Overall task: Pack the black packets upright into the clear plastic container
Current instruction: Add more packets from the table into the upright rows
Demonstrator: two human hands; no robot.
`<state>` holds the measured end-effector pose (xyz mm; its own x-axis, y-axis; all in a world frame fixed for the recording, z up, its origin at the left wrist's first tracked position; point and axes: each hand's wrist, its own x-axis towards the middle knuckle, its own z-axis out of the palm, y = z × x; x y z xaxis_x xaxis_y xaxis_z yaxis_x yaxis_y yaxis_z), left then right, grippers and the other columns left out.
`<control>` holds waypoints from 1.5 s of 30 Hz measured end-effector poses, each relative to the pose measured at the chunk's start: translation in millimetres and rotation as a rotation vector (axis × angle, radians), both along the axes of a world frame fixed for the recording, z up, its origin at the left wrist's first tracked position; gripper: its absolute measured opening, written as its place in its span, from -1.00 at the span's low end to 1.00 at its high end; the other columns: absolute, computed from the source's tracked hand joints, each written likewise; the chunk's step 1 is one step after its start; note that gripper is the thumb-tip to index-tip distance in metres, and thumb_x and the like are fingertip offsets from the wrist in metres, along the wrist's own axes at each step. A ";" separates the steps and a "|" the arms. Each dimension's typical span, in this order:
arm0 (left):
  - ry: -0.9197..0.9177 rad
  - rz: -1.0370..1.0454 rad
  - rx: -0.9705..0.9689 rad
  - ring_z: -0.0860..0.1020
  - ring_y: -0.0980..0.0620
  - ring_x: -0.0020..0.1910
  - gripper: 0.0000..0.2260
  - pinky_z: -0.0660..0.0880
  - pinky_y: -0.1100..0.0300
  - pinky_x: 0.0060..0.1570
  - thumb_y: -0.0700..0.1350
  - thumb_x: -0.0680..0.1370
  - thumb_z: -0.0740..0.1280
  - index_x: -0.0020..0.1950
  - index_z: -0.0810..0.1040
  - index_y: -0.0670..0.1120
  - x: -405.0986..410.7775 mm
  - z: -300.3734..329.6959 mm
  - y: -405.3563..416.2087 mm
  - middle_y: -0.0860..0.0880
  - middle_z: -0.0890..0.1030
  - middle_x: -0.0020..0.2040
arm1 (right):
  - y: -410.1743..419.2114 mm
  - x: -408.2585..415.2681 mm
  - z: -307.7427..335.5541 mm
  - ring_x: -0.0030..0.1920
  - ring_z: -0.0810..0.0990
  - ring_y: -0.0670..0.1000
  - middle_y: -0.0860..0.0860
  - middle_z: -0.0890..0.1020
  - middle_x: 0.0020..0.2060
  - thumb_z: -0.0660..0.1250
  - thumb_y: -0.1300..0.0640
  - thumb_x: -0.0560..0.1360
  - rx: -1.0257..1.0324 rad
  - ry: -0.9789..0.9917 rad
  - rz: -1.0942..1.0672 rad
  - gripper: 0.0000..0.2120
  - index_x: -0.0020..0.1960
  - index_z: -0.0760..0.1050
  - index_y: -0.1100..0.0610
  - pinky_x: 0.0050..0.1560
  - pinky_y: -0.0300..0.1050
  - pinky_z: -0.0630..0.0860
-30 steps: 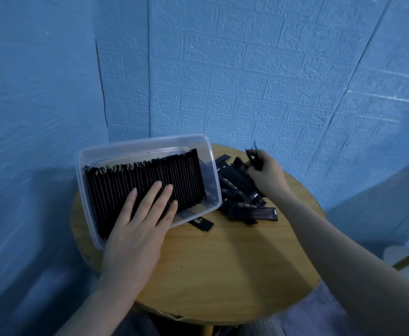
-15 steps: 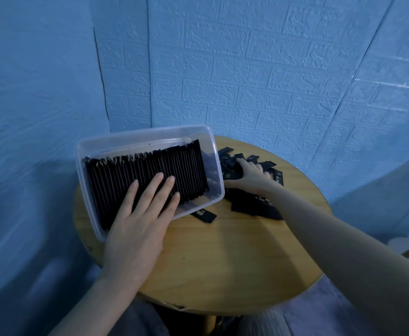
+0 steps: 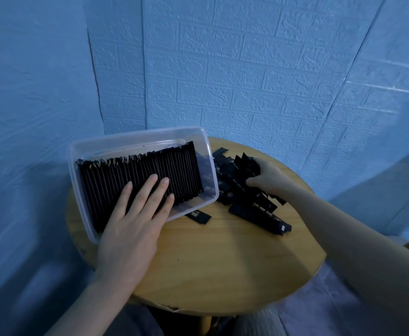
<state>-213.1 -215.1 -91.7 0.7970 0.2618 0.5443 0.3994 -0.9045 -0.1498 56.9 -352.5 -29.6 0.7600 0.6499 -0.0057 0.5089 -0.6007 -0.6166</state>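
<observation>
Left hand point(image 3: 135, 214) lying flat, bracing packed row point(image 3: 140, 180) in container point(image 3: 135, 139); right hand point(image 3: 266, 175) gripping packets point(image 3: 244, 163) beside container. Lifting left risks row toppling.

We see a clear plastic container point(image 3: 135, 144), smooth and faintly glossy, holding matt black packets point(image 3: 138, 175). The round table point(image 3: 223, 258) is light wood with a smooth, slightly shiny top. The wall point(image 3: 259, 69) shows rough, embossed brick-pattern panels.

Nothing legible. The loose flat black packets point(image 3: 259, 209) piled on the round wooden table point(image 3: 223, 258) carry small white markings — too blurred to read. One lone black packet point(image 3: 198, 215) shows white characters — unreadable too.
</observation>
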 end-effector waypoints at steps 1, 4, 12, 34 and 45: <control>0.000 -0.001 0.002 0.21 -0.19 0.53 -0.30 0.20 -0.30 0.41 -0.46 0.27 0.41 0.41 0.44 -0.18 -0.1 -0.1 0.0 -0.19 0.31 0.51 | -4.5 -0.3 3.9 -0.28 0.54 0.02 0.06 0.54 -0.17 0.32 0.27 0.49 0.013 -0.013 0.004 -0.70 0.20 0.40 0.13 -0.32 -0.08 0.52; -0.001 -0.009 0.006 0.22 -0.19 0.52 -0.31 0.19 -0.30 0.41 -0.45 0.27 0.42 0.40 0.46 -0.19 -0.2 -0.1 0.1 -0.20 0.32 0.50 | -16.6 2.3 12.0 -0.28 0.56 0.02 0.08 0.62 -0.13 0.32 0.32 0.48 0.080 -0.012 0.042 -0.69 0.19 0.44 0.12 -0.33 -0.15 0.51; -0.001 -0.011 -0.005 0.20 -0.17 0.53 -0.29 0.17 -0.29 0.42 -0.44 0.26 0.44 0.41 0.44 -0.17 0.0 -0.1 0.0 -0.17 0.30 0.51 | -42.3 -17.8 -14.7 0.19 0.46 0.04 -0.01 0.47 0.15 0.32 0.20 0.55 -0.088 -0.192 0.236 -0.63 0.32 0.36 0.01 0.19 -0.19 0.42; 0.007 -0.010 0.002 0.20 -0.18 0.53 -0.27 0.18 -0.30 0.41 -0.43 0.26 0.46 0.41 0.42 -0.15 0.7 -1.9 0.5 -0.18 0.29 0.51 | -38.3 -26.6 -27.3 0.28 0.42 0.08 0.06 0.43 0.32 0.42 0.14 0.41 -0.138 -0.172 0.095 -0.20 0.54 0.11 0.00 0.21 -0.01 0.43; 0.018 -0.003 -0.008 0.21 -0.19 0.52 -0.26 0.18 -0.31 0.41 -0.43 0.24 0.48 0.41 0.44 -0.16 0.8 -1.2 0.6 -0.19 0.29 0.51 | -48.0 -29.0 -7.6 -0.23 0.55 0.01 0.03 0.58 -0.21 0.41 0.25 0.40 0.059 -0.073 0.002 -0.68 0.13 0.47 0.09 -0.32 -0.21 0.41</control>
<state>-212.3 -214.4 -92.8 0.8072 0.2636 0.5282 0.3942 -0.9068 -0.1498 27.9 -400.5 -37.2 0.7555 0.6492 0.0882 0.5553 -0.5630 -0.6121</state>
